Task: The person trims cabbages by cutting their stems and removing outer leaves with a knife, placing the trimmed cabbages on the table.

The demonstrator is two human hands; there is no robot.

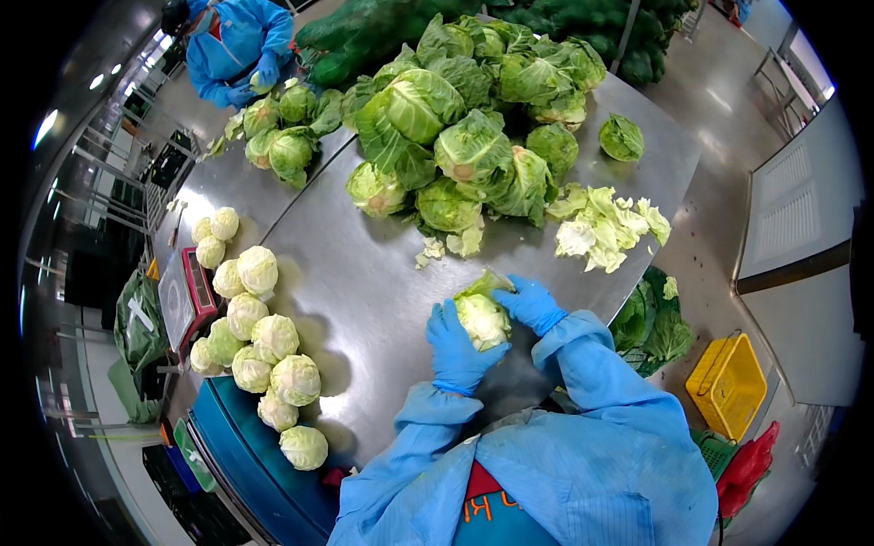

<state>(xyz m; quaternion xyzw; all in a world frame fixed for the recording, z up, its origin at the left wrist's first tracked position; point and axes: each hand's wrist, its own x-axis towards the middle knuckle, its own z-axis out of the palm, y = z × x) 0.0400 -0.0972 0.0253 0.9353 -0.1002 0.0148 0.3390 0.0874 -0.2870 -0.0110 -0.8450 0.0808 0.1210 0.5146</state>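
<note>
Both hands wear blue gloves. My left hand (457,353) is wrapped round the left side of a pale cabbage (483,321) above the metal table (382,300). At the cabbage's upper right, my right hand (531,304) has its fingers closed on a loose green outer leaf (487,284) still touching the head. Beyond them rises a large pile of leafy cabbages (473,146). Torn leaves (605,227) lie to the right of the pile. On the left side stand pale trimmed cabbages (275,338) in a loose row.
A person in blue (238,50) handles a cabbage at the far left. A red-edged scale (187,296) stands at the left edge, a blue bin (246,455) below it. At right are a yellow crate (726,384) and dark green leaves (654,323) beside the table.
</note>
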